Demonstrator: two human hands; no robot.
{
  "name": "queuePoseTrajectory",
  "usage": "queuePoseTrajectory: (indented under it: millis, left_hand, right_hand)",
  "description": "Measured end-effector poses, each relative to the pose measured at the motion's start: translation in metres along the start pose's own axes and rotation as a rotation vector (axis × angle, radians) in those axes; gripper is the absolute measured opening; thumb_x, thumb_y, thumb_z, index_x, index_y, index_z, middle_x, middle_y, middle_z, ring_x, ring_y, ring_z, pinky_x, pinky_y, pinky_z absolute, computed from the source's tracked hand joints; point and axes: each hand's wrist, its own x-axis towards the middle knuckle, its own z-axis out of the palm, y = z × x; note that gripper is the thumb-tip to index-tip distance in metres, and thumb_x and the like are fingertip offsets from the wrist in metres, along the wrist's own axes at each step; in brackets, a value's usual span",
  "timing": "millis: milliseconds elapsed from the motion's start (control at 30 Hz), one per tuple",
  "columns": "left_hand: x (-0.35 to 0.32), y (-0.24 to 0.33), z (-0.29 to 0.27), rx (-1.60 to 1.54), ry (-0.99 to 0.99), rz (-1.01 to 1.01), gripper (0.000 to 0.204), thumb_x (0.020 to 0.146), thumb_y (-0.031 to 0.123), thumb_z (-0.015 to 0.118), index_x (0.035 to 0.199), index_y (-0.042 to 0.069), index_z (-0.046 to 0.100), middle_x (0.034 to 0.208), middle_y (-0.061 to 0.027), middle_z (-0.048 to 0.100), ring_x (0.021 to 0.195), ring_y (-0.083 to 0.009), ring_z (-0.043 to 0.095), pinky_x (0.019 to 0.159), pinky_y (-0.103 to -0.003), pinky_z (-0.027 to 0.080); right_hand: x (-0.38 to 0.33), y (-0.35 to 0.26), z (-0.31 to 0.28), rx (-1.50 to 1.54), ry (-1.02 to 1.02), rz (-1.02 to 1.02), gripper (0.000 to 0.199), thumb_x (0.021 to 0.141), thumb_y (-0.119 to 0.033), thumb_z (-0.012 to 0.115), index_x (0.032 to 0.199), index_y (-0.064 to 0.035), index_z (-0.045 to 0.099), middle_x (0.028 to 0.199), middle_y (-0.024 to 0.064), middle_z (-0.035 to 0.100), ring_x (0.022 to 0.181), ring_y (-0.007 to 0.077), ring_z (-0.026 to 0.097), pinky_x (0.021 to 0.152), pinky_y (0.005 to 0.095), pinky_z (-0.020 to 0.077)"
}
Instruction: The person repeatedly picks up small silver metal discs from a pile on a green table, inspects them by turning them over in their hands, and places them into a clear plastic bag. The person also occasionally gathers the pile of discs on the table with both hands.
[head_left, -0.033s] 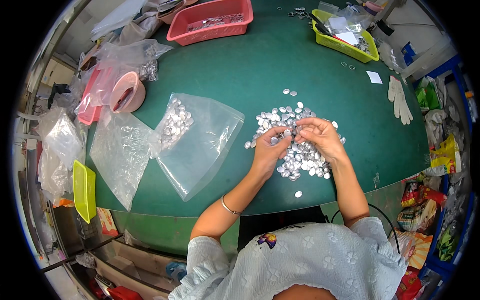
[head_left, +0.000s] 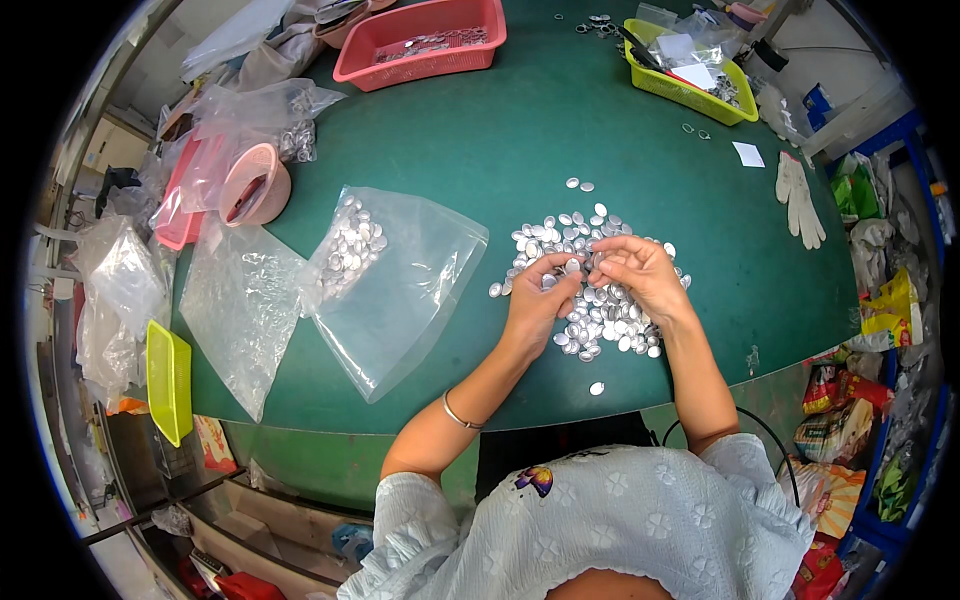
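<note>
Over a pile of small silvery oval metal pieces [head_left: 605, 325], both my hands are raised close together. My left hand [head_left: 541, 298] is closed, with one oval metal piece [head_left: 573, 266] pinched at the thumb and fingertips. My right hand [head_left: 643, 278] is curled just beside it, thumb and fingers drawn together. Whatever lies between those right fingertips is too small to make out. To the left, a clear plastic bag [head_left: 405, 300] lies flat, with more of the oval pieces [head_left: 352, 245] inside its upper left part.
Another clear bag [head_left: 245, 310] and a pink cup [head_left: 255, 180] occupy the left side. Farther back are a red basket [head_left: 420, 70] of metal bits and a yellow-green basket [head_left: 690, 97]. A white glove [head_left: 798, 205] rests at right on the green table [head_left: 470, 140].
</note>
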Motion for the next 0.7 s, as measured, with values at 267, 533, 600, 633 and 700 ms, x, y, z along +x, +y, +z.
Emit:
queuePoseTrajectory:
  millis: [267, 533, 600, 633, 700]
  left_hand:
    - [-0.001, 0.011, -0.001, -0.194, -0.086, -0.133, 0.021, 0.092, 0.022, 0.052, 0.095, 0.002, 0.059, 0.078, -0.0061, 0.059, 0.061, -0.0078, 0.050, 0.044, -0.018, 0.031]
    - [0.004, 0.003, -0.007, -0.199, -0.086, -0.202, 0.017, 0.091, 0.021, 0.055, 0.091, 0.004, 0.059, 0.078, -0.0072, 0.061, 0.063, -0.0093, 0.053, 0.047, -0.018, 0.037]
    - [0.005, 0.000, -0.008, -0.260, -0.064, -0.177, 0.011, 0.089, 0.015, 0.056, 0.092, 0.004, 0.058, 0.080, -0.0085, 0.062, 0.064, -0.0111, 0.055, 0.050, -0.020, 0.040]
    - [0.006, 0.001, -0.009, -0.283, -0.092, -0.158, 0.010, 0.089, 0.014, 0.055, 0.092, 0.004, 0.058, 0.080, -0.0086, 0.062, 0.065, -0.0113, 0.055, 0.050, -0.020, 0.040]
    - [0.005, 0.005, -0.011, -0.328, -0.139, -0.105, 0.009, 0.088, 0.012, 0.055, 0.092, 0.004, 0.058, 0.081, -0.0088, 0.062, 0.066, -0.0119, 0.056, 0.051, -0.021, 0.041]
  right_hand:
    - [0.000, 0.003, 0.002, -0.200, 0.005, -0.289, 0.011, 0.080, 0.004, 0.062, 0.091, 0.0036, 0.063, 0.094, 0.0075, 0.059, 0.083, 0.0161, 0.061, 0.073, 0.0240, 0.0499]
    - [-0.003, -0.002, 0.007, -0.556, -0.043, -0.386, 0.016, 0.084, 0.001, 0.056, 0.098, 0.0007, 0.063, 0.092, 0.0061, 0.058, 0.087, 0.0144, 0.056, 0.078, 0.0275, 0.0446]
    - [-0.004, -0.007, 0.003, -0.517, 0.066, -0.353, 0.019, 0.087, -0.001, 0.052, 0.102, 0.0004, 0.062, 0.091, 0.0067, 0.059, 0.087, 0.0151, 0.056, 0.079, 0.0281, 0.0447]
    - [-0.003, -0.008, -0.003, -0.418, 0.142, -0.332, 0.019, 0.088, -0.004, 0.052, 0.104, 0.0003, 0.062, 0.095, 0.0067, 0.060, 0.088, 0.0145, 0.056, 0.080, 0.0267, 0.0438]
    - [-0.010, -0.021, -0.013, -0.572, 0.311, -0.279, 0.022, 0.086, -0.010, 0.056, 0.105, 0.0000, 0.061, 0.100, 0.0105, 0.061, 0.093, 0.0186, 0.056, 0.085, 0.0295, 0.0427]
